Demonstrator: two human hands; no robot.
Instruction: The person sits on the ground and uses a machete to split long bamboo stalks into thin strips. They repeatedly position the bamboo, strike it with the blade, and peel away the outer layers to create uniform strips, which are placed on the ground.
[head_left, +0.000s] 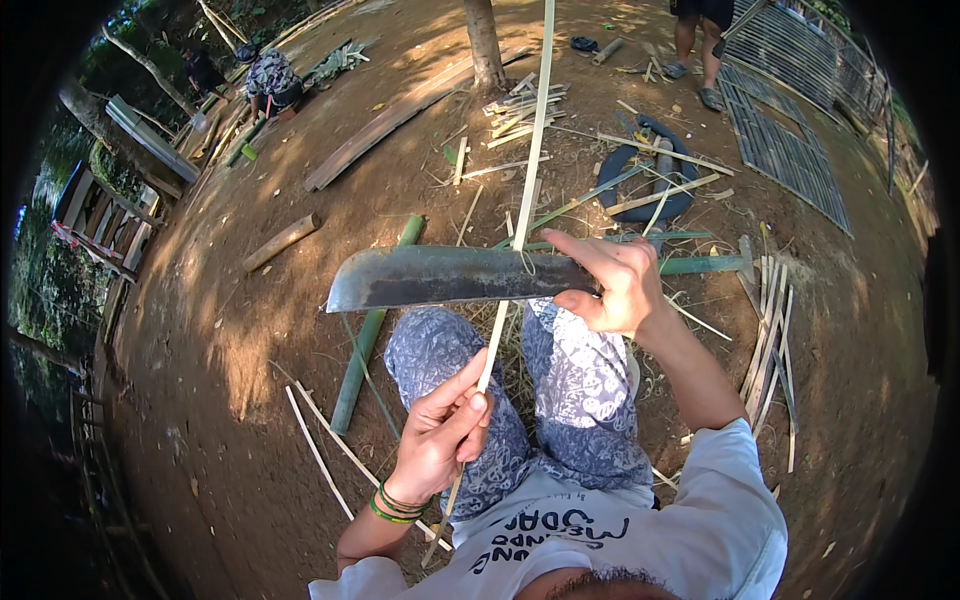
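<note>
My right hand (615, 282) is closed round the handle end of a machete (440, 278), its wide dark blade pointing left across my knees. A long pale bamboo strip (537, 130) runs upright past the blade, which crosses it; a thin curled shaving shows at that crossing. Below the blade, my left hand (445, 430) pinches the same strip between thumb and fingers. The strip's lower end hangs down past my left wrist, beside the green and yellow bands. The machete's handle is hidden in my right hand.
Green bamboo poles (358, 375) lie by my left knee. Split strips (770, 340) are heaped at the right. Ahead are a black ring (625, 165), a tree trunk (484, 45), a plank (380, 130) and a bamboo panel (785, 140). Other people (272, 80) are farther off.
</note>
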